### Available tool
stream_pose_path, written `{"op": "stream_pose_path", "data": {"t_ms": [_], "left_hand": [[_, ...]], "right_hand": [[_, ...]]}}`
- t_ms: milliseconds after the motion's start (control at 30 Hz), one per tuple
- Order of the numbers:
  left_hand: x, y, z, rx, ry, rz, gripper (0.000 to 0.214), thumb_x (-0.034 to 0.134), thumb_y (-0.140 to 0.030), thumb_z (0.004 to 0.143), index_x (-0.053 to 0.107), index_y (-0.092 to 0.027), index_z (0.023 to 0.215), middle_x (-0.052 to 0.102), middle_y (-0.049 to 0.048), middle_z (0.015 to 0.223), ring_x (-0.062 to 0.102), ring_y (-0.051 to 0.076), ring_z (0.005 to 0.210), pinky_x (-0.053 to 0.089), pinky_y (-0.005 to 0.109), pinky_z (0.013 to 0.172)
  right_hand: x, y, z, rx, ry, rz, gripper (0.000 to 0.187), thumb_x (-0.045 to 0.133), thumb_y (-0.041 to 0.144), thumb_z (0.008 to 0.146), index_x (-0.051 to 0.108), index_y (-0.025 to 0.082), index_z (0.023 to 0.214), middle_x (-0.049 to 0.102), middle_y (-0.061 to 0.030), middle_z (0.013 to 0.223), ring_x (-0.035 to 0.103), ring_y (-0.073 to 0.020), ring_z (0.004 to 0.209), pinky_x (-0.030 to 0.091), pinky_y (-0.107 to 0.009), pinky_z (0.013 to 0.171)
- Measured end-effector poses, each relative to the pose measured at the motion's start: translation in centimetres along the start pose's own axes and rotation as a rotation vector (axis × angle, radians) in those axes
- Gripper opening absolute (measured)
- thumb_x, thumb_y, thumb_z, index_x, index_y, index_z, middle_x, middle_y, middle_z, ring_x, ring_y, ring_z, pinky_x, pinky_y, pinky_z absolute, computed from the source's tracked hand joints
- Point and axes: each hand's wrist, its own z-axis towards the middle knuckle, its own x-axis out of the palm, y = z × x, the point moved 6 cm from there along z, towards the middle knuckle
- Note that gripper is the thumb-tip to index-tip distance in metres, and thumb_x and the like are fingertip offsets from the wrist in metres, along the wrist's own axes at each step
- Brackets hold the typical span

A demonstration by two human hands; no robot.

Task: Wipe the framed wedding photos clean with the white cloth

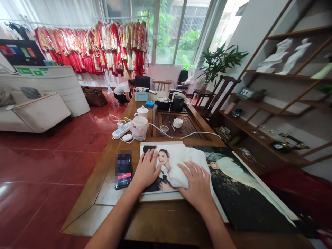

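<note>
A photo panel (153, 186) with a portrait print and a pale edge lies flat on the wooden table. My left hand (147, 169) rests flat on its left side, fingers stretched out beside the pictured face. A small dark patch or object, which I cannot make out, shows just beyond those fingertips. Bunched over the panel's right part is a white fluffy cloth (178, 166). Pressing on that cloth, my right hand (195, 181) has its fingers spread. A larger dark photo panel (249, 193) with a white dress in the picture lies to the right, partly covered by the cloth.
A phone (123, 171) with a lit screen lies left of the panel. Beyond stand a plastic cup (140, 127), a power strip (121, 130), cables and a tea tray (186, 129) with a white bowl (177, 122). A person (123, 91) crouches past the table. Shelves (272, 100) rise at right.
</note>
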Motion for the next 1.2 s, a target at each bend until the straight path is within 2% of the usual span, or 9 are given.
{"op": "stream_pose_path", "data": {"t_ms": [100,167,433,567,700,1000,1200], "left_hand": [[0.0,0.0,0.1,-0.004,0.004,-0.004,0.056,0.035,-0.04,0.096,0.032,-0.014,0.145,0.031,0.011,0.153,0.023,0.026,0.143,0.02,0.047,0.117],[0.0,0.1,0.1,-0.008,0.005,-0.008,0.055,0.035,-0.04,0.096,0.032,-0.014,0.145,0.031,0.0109,0.153,0.023,0.026,0.143,0.02,0.046,0.117],[0.1,0.1,-0.1,-0.01,0.0,-0.016,0.055,0.035,-0.041,0.096,0.032,-0.016,0.145,0.032,0.0099,0.152,0.022,0.025,0.143,0.02,0.046,0.116],[0.1,0.1,-0.1,-0.005,-0.003,-0.015,0.055,0.035,-0.041,0.096,0.033,-0.016,0.145,0.032,0.0108,0.152,0.022,0.025,0.143,0.02,0.047,0.116],[0.1,0.0,0.0,0.003,-0.013,-0.018,0.056,0.037,-0.04,0.095,0.033,-0.015,0.145,0.032,0.0117,0.152,0.023,0.026,0.143,0.022,0.048,0.116],[0.1,0.2,-0.1,-0.01,-0.019,-0.016,0.056,0.039,-0.039,0.094,0.033,-0.016,0.144,0.033,0.0112,0.152,0.024,0.025,0.142,0.022,0.046,0.116],[0.1,0.1,-0.1,-0.007,-0.011,-0.011,0.056,0.037,-0.04,0.095,0.032,-0.015,0.145,0.033,0.0112,0.152,0.024,0.025,0.142,0.021,0.046,0.116]], "right_hand": [[-0.5,0.2,-1.2,0.008,-0.009,0.008,0.057,0.062,0.035,0.069,0.054,0.03,0.125,0.056,-0.0057,0.129,0.04,-0.0314,0.125,0.02,-0.05,0.105],[-0.4,0.2,-0.9,0.014,-0.003,0.008,0.056,0.062,0.035,0.069,0.055,0.031,0.124,0.056,-0.0058,0.129,0.04,-0.0315,0.125,0.02,-0.05,0.105],[1.2,-0.7,4.5,-0.008,-0.004,0.002,0.055,0.063,0.041,0.069,0.056,0.028,0.122,0.056,-0.0084,0.127,0.04,-0.0318,0.121,0.021,-0.051,0.103],[1.4,-0.5,5.8,0.006,-0.029,0.0,0.053,0.063,0.042,0.071,0.056,0.027,0.121,0.057,-0.009,0.125,0.041,-0.0314,0.12,0.02,-0.051,0.103],[1.0,0.2,4.7,0.022,-0.041,0.005,0.054,0.063,0.041,0.072,0.056,0.026,0.123,0.057,-0.0091,0.125,0.039,-0.0321,0.122,0.018,-0.052,0.106],[0.1,2.3,-0.5,-0.002,-0.003,0.052,0.058,0.065,0.045,0.071,0.054,0.031,0.126,0.057,-0.0055,0.128,0.039,-0.0315,0.126,0.016,-0.052,0.109],[0.4,2.1,0.1,-0.036,0.024,0.038,0.058,0.064,0.045,0.069,0.055,0.03,0.125,0.057,-0.0063,0.127,0.04,-0.033,0.123,0.018,-0.052,0.106]]}}
